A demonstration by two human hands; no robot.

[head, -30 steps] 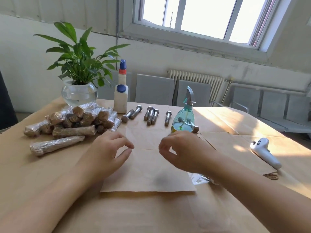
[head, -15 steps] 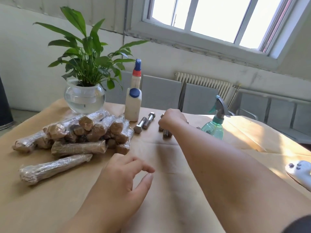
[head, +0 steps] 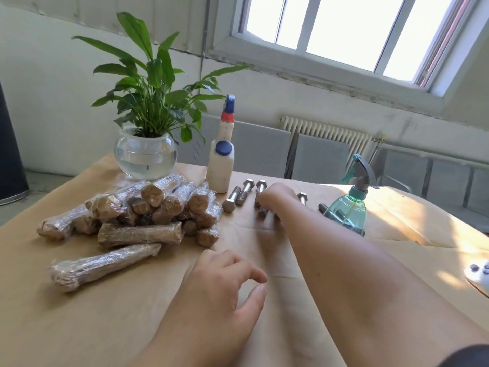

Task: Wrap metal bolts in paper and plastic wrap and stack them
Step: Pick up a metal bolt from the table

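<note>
a: nearest the camera, what does the left hand (head: 225, 282) show?
b: it rests on the brown paper (head: 267, 250) covering the table (head: 39, 313), fingers loosely curled, thumb and forefinger narrowly apart, holding nothing.

a: and to its left?
b: a pile of wrapped bolts (head: 148, 210), each in paper and shiny plastic film; one wrapped bolt (head: 103, 264) lies apart at the near edge of the pile.

a: where is the right hand (head: 277, 198)?
b: stretched forward over the row of bare bolts, fingers bent down onto a bolt (head: 262, 213) whose end shows under the hand; whether the fingers grip it cannot be told.

a: the other bare bolts?
b: two (head: 239, 196) lie just left of the hand, one (head: 302, 197) just right of it.

a: farther back?
b: a white glue bottle (head: 221, 162) stands behind the two bolts, a green spray bottle (head: 349, 205) at right, a plant in a glass bowl (head: 145, 152) behind the pile. a white controller (head: 480, 276) shows at the right edge.
</note>
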